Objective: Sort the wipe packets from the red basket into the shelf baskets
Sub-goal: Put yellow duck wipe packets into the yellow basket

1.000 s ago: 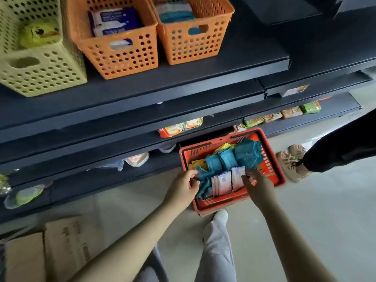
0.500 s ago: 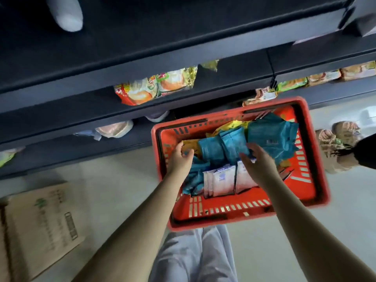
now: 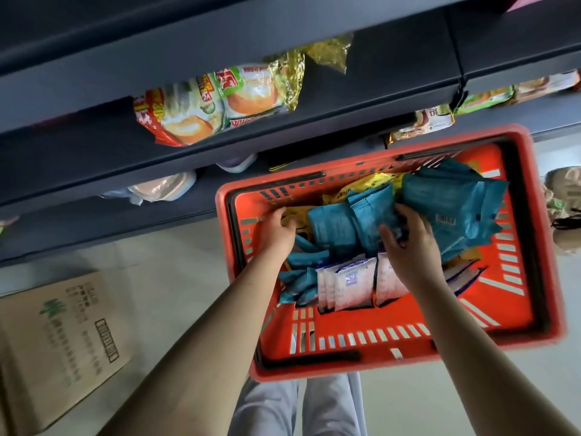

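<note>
The red basket [image 3: 371, 360] stands on the floor in front of the lowest shelf. It holds teal wipe packets [image 3: 456, 209], a row of white wipe packets [image 3: 349, 284] standing on edge, and yellow packets [image 3: 364, 187] at the back. My right hand [image 3: 412, 247] is over the middle of the basket, with its thumb and fingers curled round a teal packet [image 3: 371, 212]. At the basket's left side my left hand [image 3: 276, 228] reaches down among the yellow and teal packets. Its fingertips are hidden there. No shelf baskets are in view.
Dark shelves [image 3: 220, 146] with snack bags [image 3: 217, 102] overhang the basket's far side. A cardboard box [image 3: 59, 341] lies on the floor at the left. Another person's shoe [image 3: 566, 209] is at the right edge. My legs [image 3: 298, 407] are just below the basket.
The view has dropped toward the basket, and the orange and yellow shelf baskets have left the frame. My right hand has moved from the white packets onto the teal ones. My left hand has gone deeper into the basket.
</note>
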{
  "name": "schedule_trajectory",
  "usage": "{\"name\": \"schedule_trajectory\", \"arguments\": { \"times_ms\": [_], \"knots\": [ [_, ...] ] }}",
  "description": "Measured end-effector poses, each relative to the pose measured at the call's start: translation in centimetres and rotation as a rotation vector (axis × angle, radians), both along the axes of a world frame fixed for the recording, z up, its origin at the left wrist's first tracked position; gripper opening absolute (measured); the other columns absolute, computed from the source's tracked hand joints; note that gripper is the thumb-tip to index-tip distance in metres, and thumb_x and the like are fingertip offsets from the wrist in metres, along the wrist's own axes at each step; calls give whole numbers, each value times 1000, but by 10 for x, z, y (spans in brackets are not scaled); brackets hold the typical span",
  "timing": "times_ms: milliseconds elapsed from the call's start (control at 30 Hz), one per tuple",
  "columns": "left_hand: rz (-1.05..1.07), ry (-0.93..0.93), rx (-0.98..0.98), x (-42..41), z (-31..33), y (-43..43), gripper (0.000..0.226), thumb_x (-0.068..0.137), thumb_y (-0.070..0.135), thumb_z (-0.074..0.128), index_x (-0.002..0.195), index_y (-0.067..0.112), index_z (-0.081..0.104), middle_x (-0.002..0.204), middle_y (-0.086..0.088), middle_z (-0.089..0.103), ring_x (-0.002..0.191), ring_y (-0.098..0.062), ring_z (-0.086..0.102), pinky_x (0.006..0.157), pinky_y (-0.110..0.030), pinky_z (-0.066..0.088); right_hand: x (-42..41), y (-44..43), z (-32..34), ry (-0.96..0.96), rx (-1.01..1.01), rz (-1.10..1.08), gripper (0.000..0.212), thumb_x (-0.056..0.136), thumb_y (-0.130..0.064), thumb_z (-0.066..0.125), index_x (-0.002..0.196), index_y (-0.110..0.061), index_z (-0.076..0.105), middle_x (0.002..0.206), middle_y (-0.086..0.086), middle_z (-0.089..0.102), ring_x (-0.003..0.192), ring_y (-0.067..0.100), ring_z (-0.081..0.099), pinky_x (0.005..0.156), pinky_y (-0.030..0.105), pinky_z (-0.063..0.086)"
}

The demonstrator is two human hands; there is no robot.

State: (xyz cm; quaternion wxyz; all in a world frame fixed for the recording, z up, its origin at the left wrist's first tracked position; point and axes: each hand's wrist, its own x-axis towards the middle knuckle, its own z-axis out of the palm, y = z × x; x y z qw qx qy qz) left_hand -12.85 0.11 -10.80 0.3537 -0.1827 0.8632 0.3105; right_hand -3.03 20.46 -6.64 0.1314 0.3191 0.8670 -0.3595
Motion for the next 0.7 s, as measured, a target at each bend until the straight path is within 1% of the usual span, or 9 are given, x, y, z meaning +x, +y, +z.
{"name": "schedule_trajectory", "arguments": {
  "times_ms": [33,100,200,267,333,433,533,633,700],
  "knots": [
    [-6,11,-1,0,1,-1,40,98,32,52,137,22,51,135,-4,57,115,-21,57,95,-34,47,0,1,-1,-1,-4,-3,50,94,-29,60,139,-12,46,135,14,54,120,33,52,96,43,45],
    [-40,13,-27,1,4,-1,39,98,33,52,133,17,56,127,-5,62,97,-14,58,79,-27,44,-1,3,-1,1,-18,-14,48,94,-28,60,138,-12,48,130,14,58,117,33,55,94,41,46],
    [-41,40,-56,3,9,0,37,97,34,55,126,11,60,117,-7,65,85,-12,53,68,-24,40,-2,5,1,1,-45,-30,46,95,-27,60,137,-11,50,125,11,63,113,29,59,89,32,45],
    [11,55,-36,6,13,1,36,95,32,58,123,8,61,116,-7,66,86,-12,54,70,-23,41,-3,6,3,-3,-57,-32,46,94,-27,61,136,-11,50,122,10,64,110,26,60,85,26,42],
    [52,80,-16,10,15,-1,36,92,30,64,119,6,63,116,-7,66,98,-17,61,80,-26,45,-5,6,4,-14,-61,-49,47,93,-28,63,135,-11,52,121,7,65,107,24,61,84,25,41],
    [57,128,45,19,26,-6,31,88,20,69,114,4,66,112,-8,69,103,-20,64,88,-26,48,-9,6,5,-12,-36,-94,41,90,-27,67,127,-12,60,114,5,69,91,15,57,79,23,41],
    [-60,200,49,25,42,-14,27,86,15,71,111,6,69,107,-7,70,96,-14,64,84,-19,47,-10,2,6,16,9,-100,33,87,-24,70,117,-11,66,106,5,70,85,11,54,74,21,38],
    [-173,300,6,28,66,-18,19,85,13,71,103,9,74,101,-7,71,85,-8,61,73,-1,37,-7,0,9,25,11,-108,26,85,-28,72,106,-12,69,99,3,69,85,15,58,64,20,40],
    [-201,362,-3,28,88,-17,15,85,13,71,98,9,76,97,-5,71,82,-7,61,68,-1,35,-2,0,15,39,-17,-78,26,84,-33,72,102,-14,69,97,0,69,90,20,61,72,30,50]
  ]
}}
